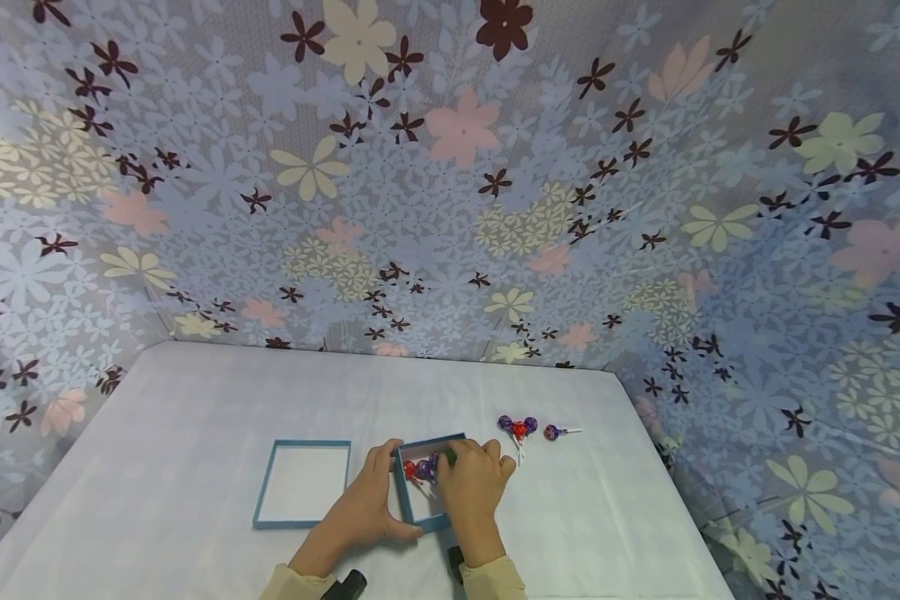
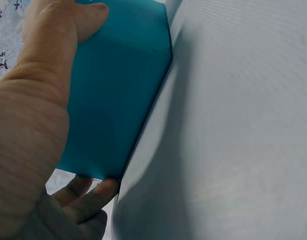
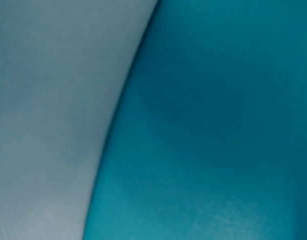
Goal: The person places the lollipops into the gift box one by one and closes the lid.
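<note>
The left hand (image 1: 371, 500) clasps the blue box (image 1: 403, 493) on the bench (image 1: 592, 517); the right hand (image 1: 474, 483) reaches inside beside a green item (image 1: 451, 457), its grip too hidden to tell. Red and purple lollipops (image 1: 409, 471) lie within, a blue-edged tray (image 1: 303, 483) left, more lollipops (image 1: 520, 430) right.

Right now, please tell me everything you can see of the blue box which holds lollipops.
The box is rectangular, teal-blue outside, pale inside, and looks like smooth card. It stands upright and open on the white table, slightly turned, with red and purple lollipops inside. The left grip holds its left side; the right grip reaches in.
</note>
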Demonstrator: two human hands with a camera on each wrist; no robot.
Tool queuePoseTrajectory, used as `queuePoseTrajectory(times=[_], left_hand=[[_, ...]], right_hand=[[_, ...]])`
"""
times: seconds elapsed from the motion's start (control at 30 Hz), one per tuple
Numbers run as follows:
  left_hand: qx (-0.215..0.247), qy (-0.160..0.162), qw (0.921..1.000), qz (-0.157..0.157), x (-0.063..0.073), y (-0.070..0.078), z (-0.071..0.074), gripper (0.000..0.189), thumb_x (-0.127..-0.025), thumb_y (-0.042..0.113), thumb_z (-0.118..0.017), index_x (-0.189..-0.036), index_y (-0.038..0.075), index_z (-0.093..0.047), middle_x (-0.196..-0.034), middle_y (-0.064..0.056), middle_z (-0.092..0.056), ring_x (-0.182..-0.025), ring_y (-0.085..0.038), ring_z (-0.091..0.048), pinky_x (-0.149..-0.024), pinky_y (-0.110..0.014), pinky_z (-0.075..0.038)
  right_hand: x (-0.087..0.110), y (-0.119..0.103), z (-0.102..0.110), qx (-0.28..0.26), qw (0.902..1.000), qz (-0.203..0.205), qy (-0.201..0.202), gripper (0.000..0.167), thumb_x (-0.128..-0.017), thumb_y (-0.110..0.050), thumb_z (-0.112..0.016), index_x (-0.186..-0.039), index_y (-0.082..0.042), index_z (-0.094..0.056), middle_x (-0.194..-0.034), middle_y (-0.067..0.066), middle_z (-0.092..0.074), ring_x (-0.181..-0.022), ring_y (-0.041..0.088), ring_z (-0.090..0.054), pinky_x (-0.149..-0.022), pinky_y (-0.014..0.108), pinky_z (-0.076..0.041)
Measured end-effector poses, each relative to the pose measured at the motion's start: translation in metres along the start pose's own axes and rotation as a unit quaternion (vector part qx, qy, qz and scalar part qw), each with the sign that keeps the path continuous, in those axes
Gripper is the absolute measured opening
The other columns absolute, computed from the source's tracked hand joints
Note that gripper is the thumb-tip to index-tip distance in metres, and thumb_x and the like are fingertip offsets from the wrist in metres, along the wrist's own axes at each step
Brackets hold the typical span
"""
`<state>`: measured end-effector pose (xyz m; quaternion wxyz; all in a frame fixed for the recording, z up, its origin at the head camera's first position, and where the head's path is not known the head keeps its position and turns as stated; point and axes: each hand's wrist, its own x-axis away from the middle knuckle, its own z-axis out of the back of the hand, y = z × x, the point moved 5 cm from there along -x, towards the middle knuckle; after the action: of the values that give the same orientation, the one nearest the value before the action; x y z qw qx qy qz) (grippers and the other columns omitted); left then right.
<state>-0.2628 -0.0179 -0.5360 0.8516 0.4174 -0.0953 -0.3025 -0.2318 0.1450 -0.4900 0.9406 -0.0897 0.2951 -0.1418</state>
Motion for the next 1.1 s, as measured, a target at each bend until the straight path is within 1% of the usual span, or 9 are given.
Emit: queuePoseTrajectory(times=[0.27, 0.6, 0.77, 0.9, 1.1], left_hand=[[0.001, -0.005, 1.0000, 0.004, 0.001, -0.001, -0.002, 0.136, -0.055, 0.052, -0.095, -0.155, 0.004, -0.016, -0.141, -0.021, -0.037, -0.129, -0.033, -0.048, -0.107, -0.052, -0.045], [0.005, -0.009, 0.9999, 0.011, 0.001, -0.001, -0.002, 0.135, -0.056, 0.053, -0.095, -0.155, 0.006, -0.017, -0.143, -0.022, -0.036, -0.130, -0.035, -0.047, -0.107, -0.053, -0.046], [0.004, -0.003, 1.0000, 0.002, 0.001, 0.001, 0.000, 0.135, -0.056, 0.052, -0.095, -0.155, 0.005, -0.017, -0.142, -0.021, -0.036, -0.129, -0.034, -0.048, -0.107, -0.053, -0.046], [0.001, -0.002, 1.0000, 0.003, 0.001, 0.001, 0.000, 0.135, -0.056, 0.051, -0.095, -0.155, 0.005, -0.017, -0.142, -0.021, -0.036, -0.129, -0.034, -0.048, -0.106, -0.053, -0.046], [0.005, -0.007, 0.9999, 0.009, 0.001, 0.001, 0.000, 0.134, -0.056, 0.051, -0.095, -0.156, 0.006, -0.017, -0.142, -0.021, -0.037, -0.129, -0.034, -0.048, -0.107, -0.053, -0.046]], right_hand=[[0.000, 0.001, 0.004, -0.017, 0.9998, -0.004, 0.008, 0.022, -0.073, -0.026, -0.088, -0.092, -0.016, -0.081, -0.092, 0.001, -0.078, -0.076, 0.023, -0.048, -0.069, 0.044, -0.027], [-0.010, 0.009, 0.013, -0.033, 0.9991, -0.026, 0.001, 0.022, -0.077, -0.029, -0.086, -0.097, -0.019, -0.082, -0.097, 0.001, -0.078, -0.078, 0.024, -0.049, -0.070, 0.045, -0.026], [-0.015, 0.010, 0.019, -0.049, 0.9983, -0.025, 0.021, 0.022, -0.076, -0.027, -0.087, -0.096, -0.019, -0.082, -0.097, 0.002, -0.078, -0.077, 0.025, -0.049, -0.068, 0.045, -0.025], [-0.020, 0.015, 0.022, -0.058, 0.9973, -0.030, 0.033, 0.022, -0.075, -0.026, -0.087, -0.096, -0.018, -0.082, -0.096, 0.004, -0.078, -0.079, 0.026, -0.051, -0.068, 0.046, -0.026], [-0.023, 0.024, 0.020, -0.074, 0.9958, -0.048, 0.022, 0.023, -0.074, -0.026, -0.088, -0.096, -0.019, -0.082, -0.096, 0.004, -0.078, -0.084, 0.028, -0.054, -0.072, 0.048, -0.028]])
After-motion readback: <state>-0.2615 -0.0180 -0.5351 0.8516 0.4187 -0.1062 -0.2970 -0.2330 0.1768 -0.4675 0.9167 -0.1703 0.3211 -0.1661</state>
